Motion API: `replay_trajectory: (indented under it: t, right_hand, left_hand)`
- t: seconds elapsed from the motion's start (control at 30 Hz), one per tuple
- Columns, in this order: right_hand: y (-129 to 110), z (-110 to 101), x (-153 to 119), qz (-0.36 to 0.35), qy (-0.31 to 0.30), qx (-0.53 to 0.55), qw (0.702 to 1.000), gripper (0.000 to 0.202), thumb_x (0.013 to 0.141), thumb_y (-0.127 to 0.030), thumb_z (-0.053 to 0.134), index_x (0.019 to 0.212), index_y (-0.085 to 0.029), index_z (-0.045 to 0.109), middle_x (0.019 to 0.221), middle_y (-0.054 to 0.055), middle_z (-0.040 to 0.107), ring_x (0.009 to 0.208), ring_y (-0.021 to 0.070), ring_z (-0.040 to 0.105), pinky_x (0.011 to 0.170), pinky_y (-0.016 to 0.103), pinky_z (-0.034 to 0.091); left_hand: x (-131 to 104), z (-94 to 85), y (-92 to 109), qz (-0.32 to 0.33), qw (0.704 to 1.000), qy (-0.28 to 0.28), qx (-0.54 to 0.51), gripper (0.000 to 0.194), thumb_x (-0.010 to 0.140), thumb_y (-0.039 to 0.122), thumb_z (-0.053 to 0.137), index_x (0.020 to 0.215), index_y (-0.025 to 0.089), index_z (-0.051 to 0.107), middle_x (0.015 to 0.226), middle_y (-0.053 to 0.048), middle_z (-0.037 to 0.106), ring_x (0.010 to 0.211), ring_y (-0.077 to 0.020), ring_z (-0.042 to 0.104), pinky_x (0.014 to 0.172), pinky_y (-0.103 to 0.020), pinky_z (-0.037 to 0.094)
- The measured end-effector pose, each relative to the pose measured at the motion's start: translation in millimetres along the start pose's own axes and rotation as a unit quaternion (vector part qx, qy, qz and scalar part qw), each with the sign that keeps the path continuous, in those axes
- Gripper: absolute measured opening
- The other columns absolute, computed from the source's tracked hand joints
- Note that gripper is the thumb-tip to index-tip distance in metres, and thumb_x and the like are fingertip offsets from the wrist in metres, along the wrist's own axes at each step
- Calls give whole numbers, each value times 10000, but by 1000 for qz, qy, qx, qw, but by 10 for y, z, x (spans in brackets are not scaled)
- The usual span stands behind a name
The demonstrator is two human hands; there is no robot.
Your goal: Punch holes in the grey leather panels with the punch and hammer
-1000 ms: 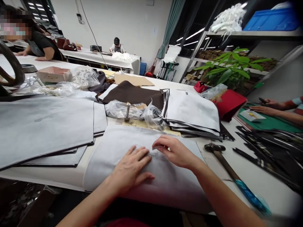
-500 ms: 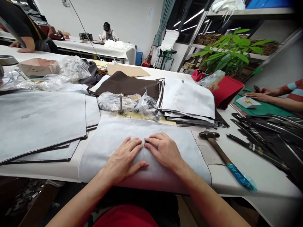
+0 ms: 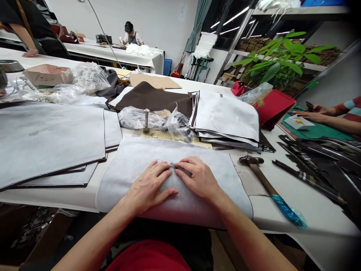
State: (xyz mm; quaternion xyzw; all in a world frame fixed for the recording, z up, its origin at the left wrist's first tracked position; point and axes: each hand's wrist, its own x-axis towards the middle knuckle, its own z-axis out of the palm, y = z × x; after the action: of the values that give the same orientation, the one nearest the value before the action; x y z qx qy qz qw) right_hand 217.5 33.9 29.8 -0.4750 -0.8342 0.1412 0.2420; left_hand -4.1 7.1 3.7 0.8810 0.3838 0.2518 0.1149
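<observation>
A pale sheet with thin dark edges [image 3: 135,154] lies in front of me, its near side hanging slightly over the table edge. My left hand [image 3: 150,184] rests flat on it, palm down, thumb apart from the fingers. From the right, my right hand [image 3: 199,178] bends its thumb and fingertips together at the sheet's middle. Between the fingertips of both hands shows a small grey-black patch [image 3: 172,165]; I cannot tell whether it is a mark or a little metal piece. Whatever the right fingers hold is hidden.
A hammer [image 3: 262,180] with blue wrapping lies at right. Stacked pale sheets [image 3: 62,139] are at left, another stack [image 3: 228,116] behind. A metal punch [image 3: 146,121] stands by crumpled plastic. Dark strips [image 3: 318,165] lie far right, near another person's hands [image 3: 318,114].
The right fingertips have shifted slightly, and more of the small dark patch shows between the hands. My left hand stays flat on the sheet. The whole view has turned a little.
</observation>
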Motion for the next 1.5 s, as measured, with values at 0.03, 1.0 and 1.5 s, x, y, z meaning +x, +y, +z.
replay_trajectory:
  t: [0.03, 1.0, 1.5]
  right_hand:
    - [12, 3, -2, -17, -5, -25, 1000, 217, 972, -264, 645, 1143, -205, 765, 1104, 67, 731, 1040, 252, 628, 933, 398, 515]
    - [269, -7, -65, -139, 13, 14, 990, 181, 999, -175, 590, 1108, -178, 735, 1096, 63, 736, 992, 226, 616, 900, 408, 534]
    - [314, -41, -50, -138, -10, 71, 988, 224, 966, -91, 599, 1107, -214, 723, 1099, 43, 743, 1028, 210, 634, 931, 396, 534]
  left_hand:
    - [0, 2, 0, 0, 1000, 3, -2, 490, 996, 511, 577, 1333, 157, 563, 1434, -144, 561, 1379, -273, 508, 1256, -522, 312]
    - [11, -28, 1, 19, 998, -36, 49, 547, 1018, 541, 514, 1428, 184, 572, 1509, -114, 533, 1422, -292, 467, 1247, -543, 313]
    - [18, -29, 2, 24, 997, -35, 59, 544, 1017, 532, 522, 1436, 188, 572, 1513, -121, 528, 1414, -298, 476, 1235, -544, 332]
